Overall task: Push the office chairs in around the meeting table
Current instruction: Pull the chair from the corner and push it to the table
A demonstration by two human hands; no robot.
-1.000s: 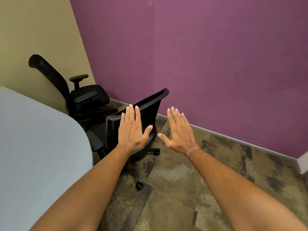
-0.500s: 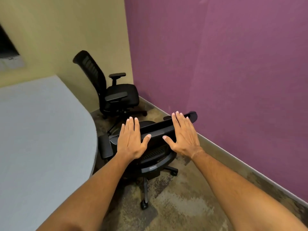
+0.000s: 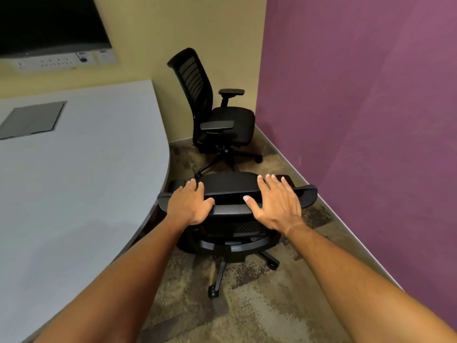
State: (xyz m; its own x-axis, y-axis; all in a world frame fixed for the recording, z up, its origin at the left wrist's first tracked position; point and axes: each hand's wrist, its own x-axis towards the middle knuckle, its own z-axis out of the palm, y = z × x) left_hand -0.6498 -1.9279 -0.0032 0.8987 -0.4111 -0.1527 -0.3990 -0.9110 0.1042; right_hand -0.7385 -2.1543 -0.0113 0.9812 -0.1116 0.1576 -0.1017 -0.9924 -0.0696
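At nine o'clock from our hands lies the meeting table (image 3: 74,174), pale grey with a curved edge, and set flush into its top at ten o'clock is a grey hatch panel (image 3: 32,120), shut, so we cannot tell what it holds. Above it on the cream wall hang a dark screen (image 3: 49,21) and a blurred strip of sockets (image 3: 57,61). Our left hand (image 3: 189,205) rests palm down on the left end of the near chair (image 3: 235,191)'s top rail, fingers curled over the front edge and thumb stretched along the rail. The chair's backrest faces us, its left corner just beside the table's curved edge; whether they touch we cannot tell. Its seat points toward twelve o'clock, its wheeled base on the patterned carpet (image 3: 247,305). Our right hand (image 3: 277,206) lies flat on the rail's right half, fingers spread and straight, thumb angled inward, not clasping. At twelve o'clock, in the corner, stands a second chair (image 3: 222,120), upright, well apart from the table, near the purple wall (image 3: 371,95) at two o'clock.
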